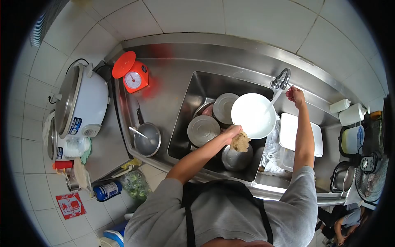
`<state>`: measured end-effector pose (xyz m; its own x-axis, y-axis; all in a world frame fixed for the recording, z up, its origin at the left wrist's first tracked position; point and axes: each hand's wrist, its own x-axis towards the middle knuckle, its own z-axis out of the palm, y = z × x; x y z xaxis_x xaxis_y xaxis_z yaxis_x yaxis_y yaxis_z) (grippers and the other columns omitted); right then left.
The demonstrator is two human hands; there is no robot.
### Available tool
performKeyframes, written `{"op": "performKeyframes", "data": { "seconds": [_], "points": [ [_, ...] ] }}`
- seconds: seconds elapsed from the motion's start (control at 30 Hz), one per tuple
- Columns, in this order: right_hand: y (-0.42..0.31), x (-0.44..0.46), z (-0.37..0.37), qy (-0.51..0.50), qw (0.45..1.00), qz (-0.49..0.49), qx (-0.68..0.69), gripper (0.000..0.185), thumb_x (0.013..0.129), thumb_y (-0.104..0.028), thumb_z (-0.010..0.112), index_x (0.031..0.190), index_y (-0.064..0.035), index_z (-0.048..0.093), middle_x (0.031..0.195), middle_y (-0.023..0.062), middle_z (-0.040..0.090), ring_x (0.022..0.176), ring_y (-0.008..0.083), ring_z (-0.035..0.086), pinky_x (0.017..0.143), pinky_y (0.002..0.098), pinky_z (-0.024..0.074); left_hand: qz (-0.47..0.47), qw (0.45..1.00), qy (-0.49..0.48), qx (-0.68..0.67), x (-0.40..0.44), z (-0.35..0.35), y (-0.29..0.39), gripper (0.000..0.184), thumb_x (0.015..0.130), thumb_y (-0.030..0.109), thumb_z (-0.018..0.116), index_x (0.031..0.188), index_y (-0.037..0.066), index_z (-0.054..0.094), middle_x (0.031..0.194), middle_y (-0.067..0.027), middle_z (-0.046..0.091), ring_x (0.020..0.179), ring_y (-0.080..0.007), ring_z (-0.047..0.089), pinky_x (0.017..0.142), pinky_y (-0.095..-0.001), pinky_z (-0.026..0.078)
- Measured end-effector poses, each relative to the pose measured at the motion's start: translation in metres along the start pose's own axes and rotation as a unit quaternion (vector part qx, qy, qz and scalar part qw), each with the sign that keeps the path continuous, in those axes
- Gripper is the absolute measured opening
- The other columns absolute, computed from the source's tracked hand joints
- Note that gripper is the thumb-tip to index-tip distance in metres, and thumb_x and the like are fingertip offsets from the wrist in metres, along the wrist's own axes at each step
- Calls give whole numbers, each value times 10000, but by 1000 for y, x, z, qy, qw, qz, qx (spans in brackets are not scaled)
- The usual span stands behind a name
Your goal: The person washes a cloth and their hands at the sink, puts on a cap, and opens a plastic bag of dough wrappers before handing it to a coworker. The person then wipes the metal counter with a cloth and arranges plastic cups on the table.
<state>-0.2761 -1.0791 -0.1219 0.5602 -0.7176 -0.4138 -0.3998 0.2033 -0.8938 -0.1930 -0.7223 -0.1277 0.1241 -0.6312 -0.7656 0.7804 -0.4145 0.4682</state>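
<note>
A white bowl [252, 113] is held over the left sink basin, under a stream of water from the faucet [282, 78]. My left hand [233, 133] grips the bowl's lower left rim, and a tan sponge [240, 142] is at the same hand. Beside the faucet, near its handle, my right hand [295, 95] has its fingers pressed together; what they touch is too small to make out. Round metal lids [203, 131] and a metal pot [237, 157] lie in the basin [185, 107] below the bowl.
An orange scale [135, 78] and a metal pan [147, 140] stand on the left counter. White trays [302, 131] and plastic bags [269, 150] fill the right basin. Far left is a large cooker [88, 99]. Another person [341, 224] sits at the lower right, near a fan [372, 177].
</note>
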Motion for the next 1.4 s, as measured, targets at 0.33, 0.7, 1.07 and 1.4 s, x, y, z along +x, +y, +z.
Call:
{"op": "performKeyframes", "data": {
  "seconds": [0.33,0.7,1.07,1.4],
  "points": [
    [9,3,0,36,998,32,-28,263,866,-349,464,834,-112,574,710,23,592,639,128,570,585,288,458,-7,1000,-4,4,-19,13,15,179,686,121,462,807,-2,509,716,-94,544,628,-197,560,577,-333,472],
    [25,10,7,50,997,48,21,233,873,-320,471,813,-114,562,661,7,556,555,106,511,531,254,416,-9,1000,17,13,1,-10,3,186,695,136,472,805,-6,518,721,-98,555,604,-203,562,563,-341,477],
    [36,19,8,52,987,-17,154,235,862,-250,497,789,-37,563,639,42,558,515,124,521,491,259,455,-11,1000,22,9,-6,-3,1,151,690,136,480,759,7,520,688,-84,547,585,-190,552,540,-327,464],
    [-21,67,17,255,835,-281,-397,301,800,-266,478,739,-8,620,653,210,581,629,386,569,586,417,447,15,999,34,-28,-7,-43,4,176,691,166,484,792,25,517,712,-87,554,625,-213,562,601,-344,481]
  ]
}}
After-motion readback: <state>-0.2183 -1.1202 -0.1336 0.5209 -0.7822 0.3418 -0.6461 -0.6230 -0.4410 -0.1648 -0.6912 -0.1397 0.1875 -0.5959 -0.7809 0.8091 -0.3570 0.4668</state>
